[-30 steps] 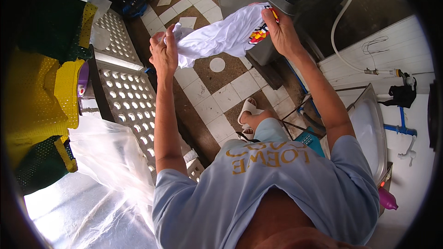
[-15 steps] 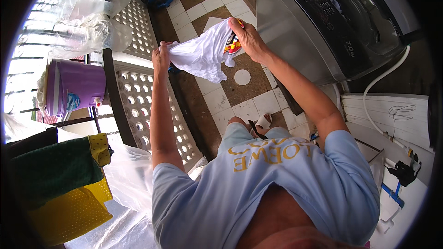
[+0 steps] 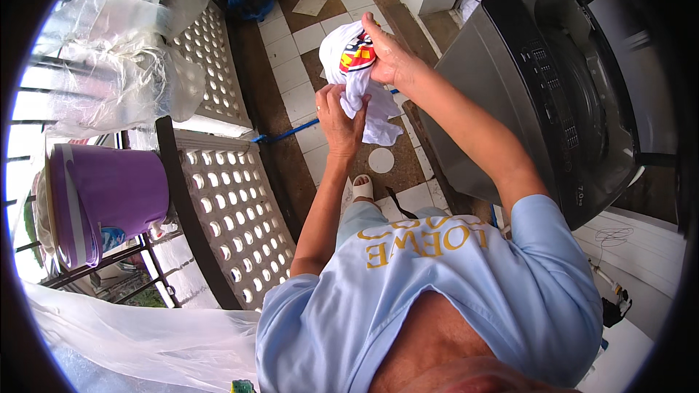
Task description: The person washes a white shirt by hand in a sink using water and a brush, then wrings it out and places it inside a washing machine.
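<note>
A white garment (image 3: 380,116) with a red, yellow and black print hangs bunched in front of me, above the floor. My left hand (image 3: 341,118) is closed on its gathered lower part, with a ring showing on one finger. My right hand (image 3: 389,58) holds the upper part beside the print. Its thumb points up, and its other fingers are hidden by the cloth and the palm. Whether the garment is a T-shirt I cannot tell.
To the right stands a grey top-loading washing machine (image 3: 473,102) with its lid raised. A purple bucket (image 3: 124,189) is at the left, beside a perforated block wall (image 3: 237,211). Clear plastic sheeting (image 3: 124,51) hangs over the railing. A blue hose (image 3: 295,131) crosses the tiled floor (image 3: 287,51).
My left hand has moved right and down, close to my right hand. The garment, stretched between both hands before, is now bunched. My view has shifted, and the dark green and yellow cloths have left it.
</note>
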Available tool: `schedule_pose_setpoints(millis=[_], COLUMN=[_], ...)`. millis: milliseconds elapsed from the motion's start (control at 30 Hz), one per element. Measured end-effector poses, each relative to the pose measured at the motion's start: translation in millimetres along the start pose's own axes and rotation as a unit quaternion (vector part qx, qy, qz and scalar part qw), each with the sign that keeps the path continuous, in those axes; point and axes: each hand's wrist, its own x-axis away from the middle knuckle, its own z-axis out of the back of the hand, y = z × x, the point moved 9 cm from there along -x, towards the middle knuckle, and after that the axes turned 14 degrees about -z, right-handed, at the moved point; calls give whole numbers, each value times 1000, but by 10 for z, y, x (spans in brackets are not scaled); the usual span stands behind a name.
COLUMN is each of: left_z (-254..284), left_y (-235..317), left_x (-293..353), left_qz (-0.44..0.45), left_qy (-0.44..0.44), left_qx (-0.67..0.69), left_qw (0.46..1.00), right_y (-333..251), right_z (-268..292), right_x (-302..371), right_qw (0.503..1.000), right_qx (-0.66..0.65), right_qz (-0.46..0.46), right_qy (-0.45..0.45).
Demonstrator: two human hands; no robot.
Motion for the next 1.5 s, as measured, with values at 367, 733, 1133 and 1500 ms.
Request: schedule_pose_setpoints(millis=[367,733,1133,1500], left_z=[-252,-423,-149,-956], left_y=[-839,-1715,-2861,-3873], left_x=[-2267,-3262,-4218,-3468], left_qz=[126,260,162,73], left_qy=[16,123,-165,-171], left_qx=[464,477,342,39], left_qw=[877,830,911,982], right_y=[-1741,-1897,-3678,-2974], right_z=[-376,-372,-1034,60], right_x=[-436,-945,-1154,-2218], right_qw=[965,879,882,871], right_qx=[178,345,387,397], right_qz=[191,325,268,220], right_qy=[-8,47,-13,188])
